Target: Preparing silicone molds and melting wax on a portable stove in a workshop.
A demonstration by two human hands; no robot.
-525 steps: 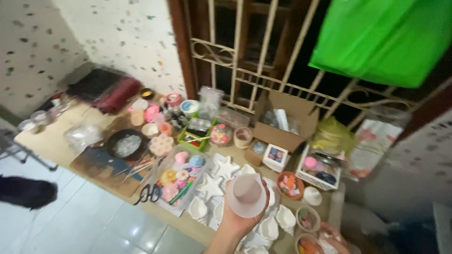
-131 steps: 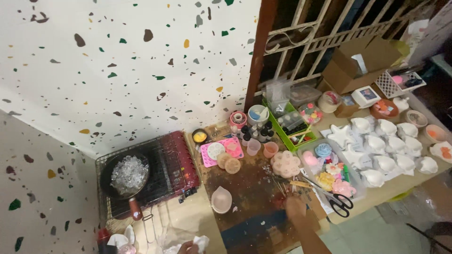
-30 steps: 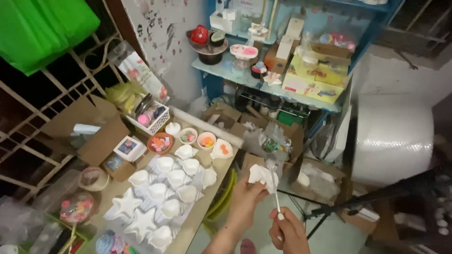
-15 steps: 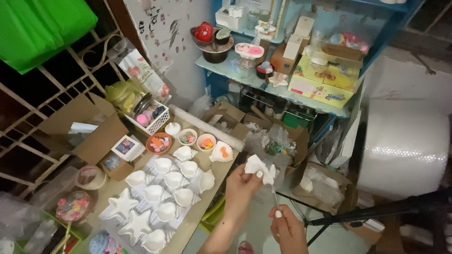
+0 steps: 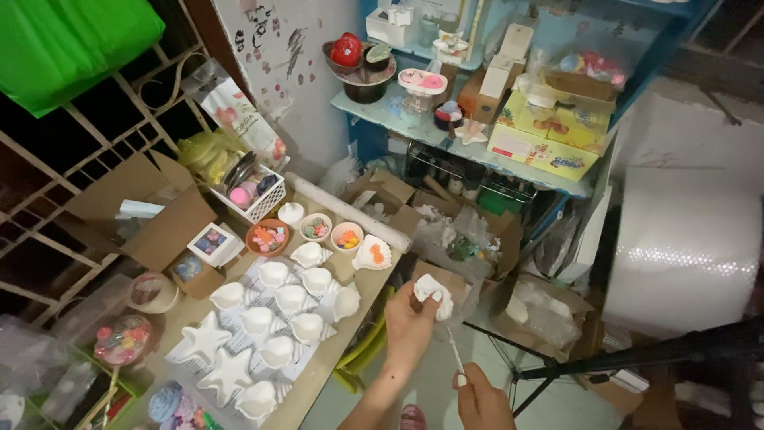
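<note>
Cluttered shelves rose behind the bench (image 5: 318, 374) of white moulds (image 5: 274, 275). My left hand (image 5: 410, 318) gripped a white wad (image 5: 434, 295) – lower than half a second before – while my right hand (image 5: 481, 402) pinched a thin stick (image 5: 454, 358) beneath it.

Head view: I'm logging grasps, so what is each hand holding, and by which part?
The left hand pinches a crumpled white tissue by its lower edge. The right hand holds a thin white stick by its bottom end.
</note>
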